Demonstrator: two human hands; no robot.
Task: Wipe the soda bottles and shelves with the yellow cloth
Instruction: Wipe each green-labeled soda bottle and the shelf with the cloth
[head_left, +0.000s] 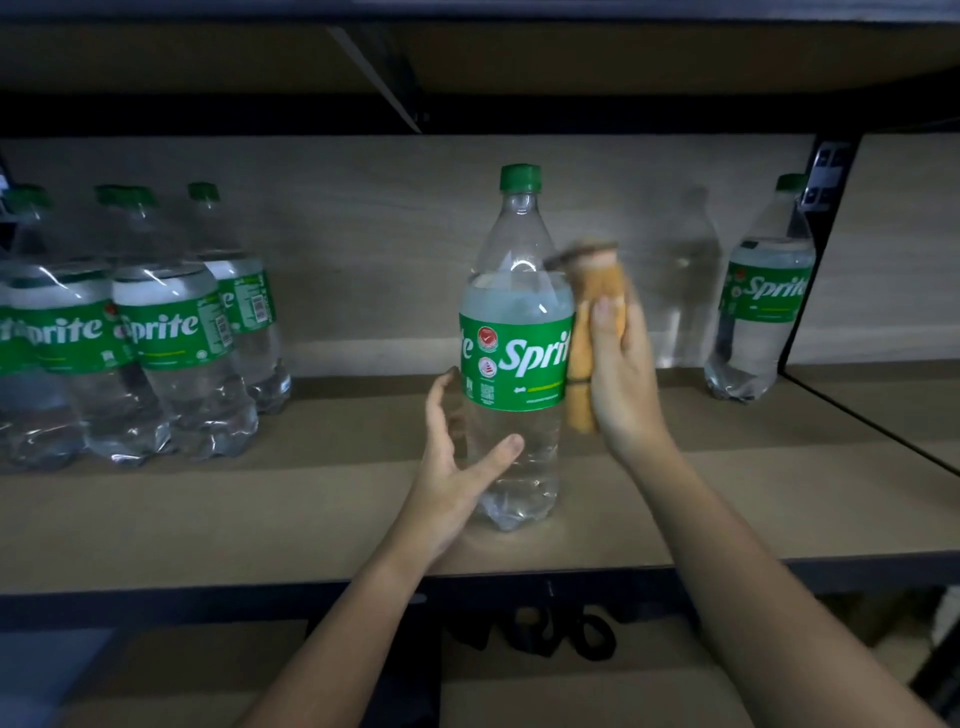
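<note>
Right now the centre Sprite bottle (514, 343) stands upright on the shelf (291, 499). Left hand (457, 457), fingers spread, cups its lower body at 7 o'clock, probably steadying it. Right hand (621, 374) clutches the yellow cloth (589, 332), pressed to the bottle's 3 o'clock side, likely mid-wipe. More bottles (135, 332) at 9 o'clock, a lone bottle (761, 306) at 3.
</note>
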